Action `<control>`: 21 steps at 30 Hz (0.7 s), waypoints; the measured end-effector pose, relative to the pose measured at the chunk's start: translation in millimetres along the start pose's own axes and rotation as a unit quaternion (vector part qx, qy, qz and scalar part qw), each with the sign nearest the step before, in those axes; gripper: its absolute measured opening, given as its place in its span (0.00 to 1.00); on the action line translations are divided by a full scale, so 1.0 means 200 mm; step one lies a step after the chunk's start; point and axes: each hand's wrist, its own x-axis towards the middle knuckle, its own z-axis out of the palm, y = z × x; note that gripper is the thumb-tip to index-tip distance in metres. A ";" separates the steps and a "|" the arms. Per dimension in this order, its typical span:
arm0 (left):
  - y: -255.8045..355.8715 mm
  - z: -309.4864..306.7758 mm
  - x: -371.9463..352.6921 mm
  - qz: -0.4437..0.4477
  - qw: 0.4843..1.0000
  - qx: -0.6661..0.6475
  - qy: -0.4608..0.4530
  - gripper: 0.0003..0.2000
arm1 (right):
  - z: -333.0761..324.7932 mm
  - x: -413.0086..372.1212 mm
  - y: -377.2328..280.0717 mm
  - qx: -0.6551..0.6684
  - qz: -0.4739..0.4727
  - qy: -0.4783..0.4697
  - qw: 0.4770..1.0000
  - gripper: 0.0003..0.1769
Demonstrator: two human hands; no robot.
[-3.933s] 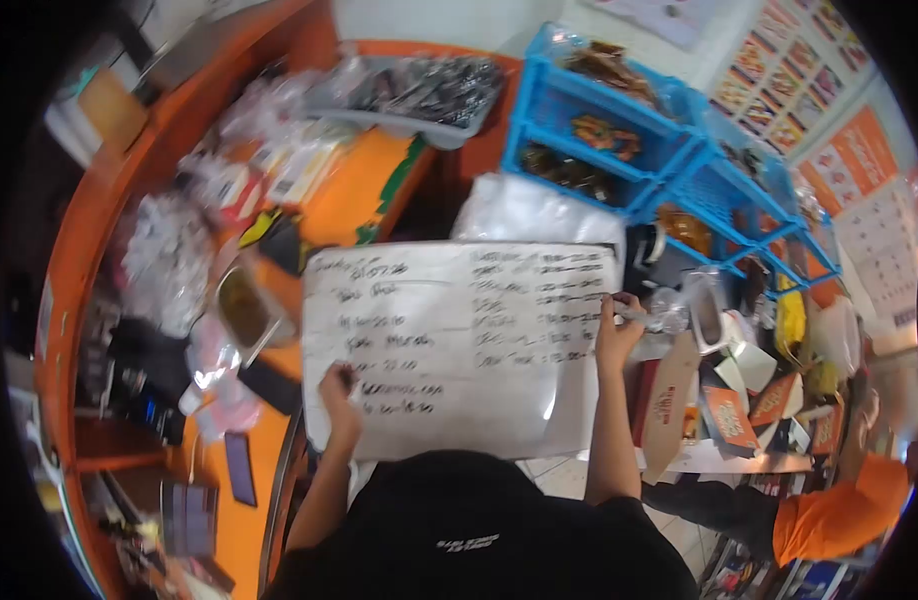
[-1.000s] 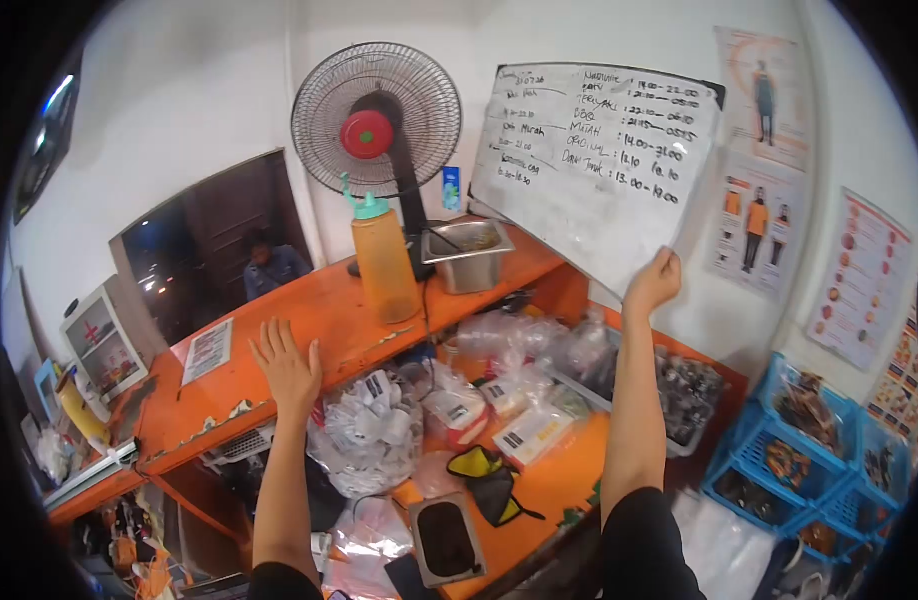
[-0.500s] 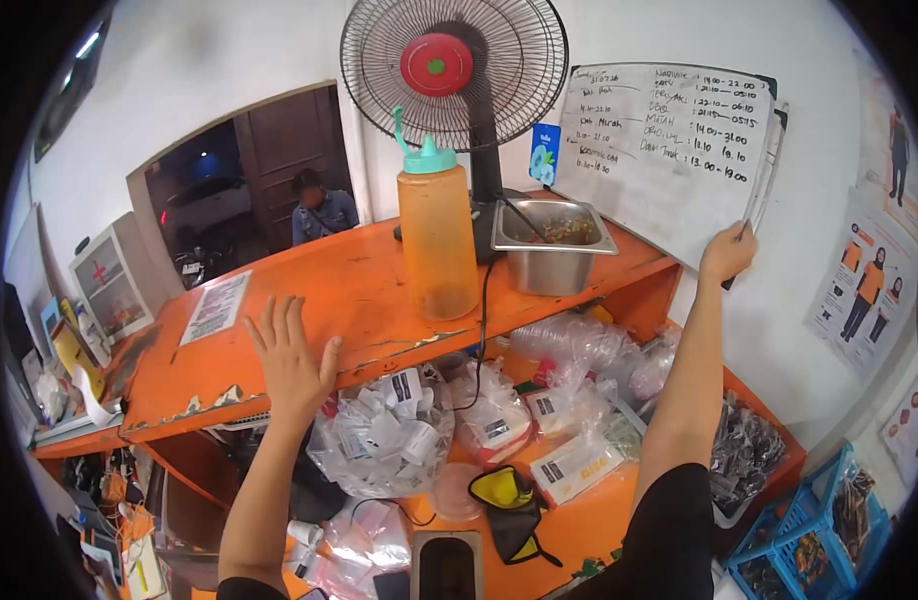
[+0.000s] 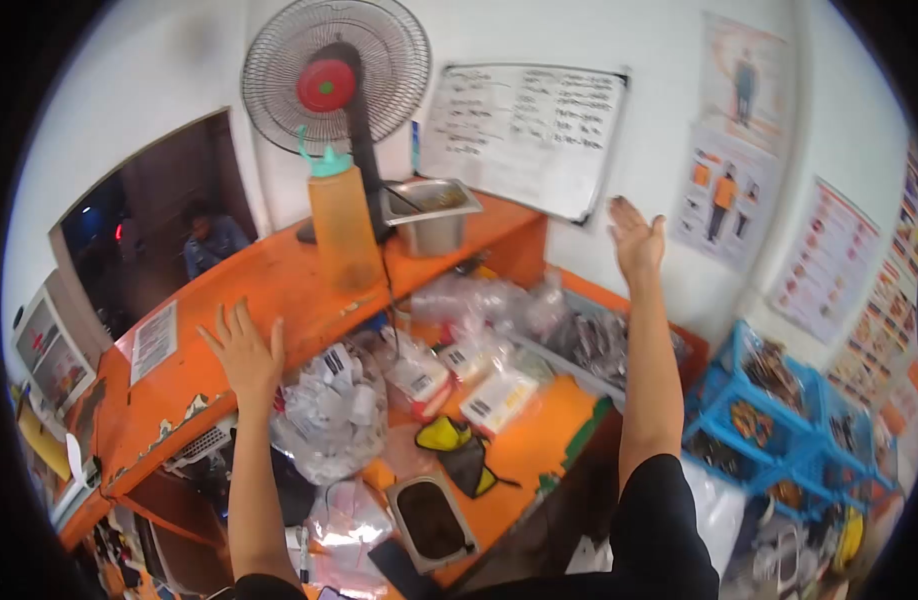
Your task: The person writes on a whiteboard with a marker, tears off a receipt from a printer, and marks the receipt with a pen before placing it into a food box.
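Observation:
My left hand point(image 4: 247, 352), fingers spread, is raised over the front edge of the orange counter point(image 4: 229, 290). My right hand point(image 4: 636, 245) is held up just right of the whiteboard point(image 4: 524, 140), fingers extended and palm showing. Nothing shows in either hand. Handwritten lines cover the whiteboard, which hangs on the wall with its lower edge near the shelf end. Nearest my left hand on the counter stands an orange squeeze bottle point(image 4: 344, 230) with a turquoise cap. Beside the bottle is a deep metal pan point(image 4: 434, 235) holding some contents.
A fan point(image 4: 329, 85) stands behind the bottle. Below lie a bag of crumpled white papers point(image 4: 329, 410), plastic-wrapped packs point(image 4: 499, 398), a black-and-yellow cloth item point(image 4: 464, 455) and a metal tray point(image 4: 389, 490). Blue baskets point(image 4: 769, 440) of sachets stand right. A person point(image 4: 214, 240) is in the doorway.
My right hand has let go of the whiteboard's right edge and opened beside it. The view has swung right, bringing more posters and the blue baskets in. My left hand remains spread.

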 end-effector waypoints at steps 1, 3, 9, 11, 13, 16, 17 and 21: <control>0.00 0.00 0.00 0.014 1.000 -0.014 -0.010 0.30 | 0.01 -0.17 -0.04 0.048 0.033 -0.045 0.997 0.43; 0.00 0.01 -0.01 0.010 0.999 -0.017 0.041 0.28 | 0.01 -0.51 -0.09 0.057 0.066 -0.043 0.995 0.42; -0.01 -0.07 -0.18 -0.077 0.905 -0.410 0.088 0.16 | -0.17 -1.65 -0.02 -0.139 0.184 -0.006 0.973 0.17; 0.18 -0.33 -0.39 -0.120 0.814 -0.560 0.097 0.12 | -0.35 -2.11 0.13 -0.261 0.215 0.076 0.938 0.07; 0.37 -0.69 -0.72 -0.134 0.739 -0.660 0.010 0.14 | -0.49 -2.59 0.28 -0.304 0.230 0.102 0.919 0.10; 0.65 -0.91 -1.30 0.060 0.533 -0.837 -0.109 0.18 | -0.45 -3.16 0.35 -0.434 0.303 0.198 0.825 0.19; 0.73 -0.93 -1.51 0.058 0.541 -0.805 -0.235 0.23 | -0.33 -3.23 0.25 -0.407 0.378 0.221 0.802 0.23; 1.04 -1.18 -2.05 0.345 0.508 -0.715 -0.334 0.32 | -0.17 -3.29 -0.02 0.020 0.388 0.313 0.867 0.40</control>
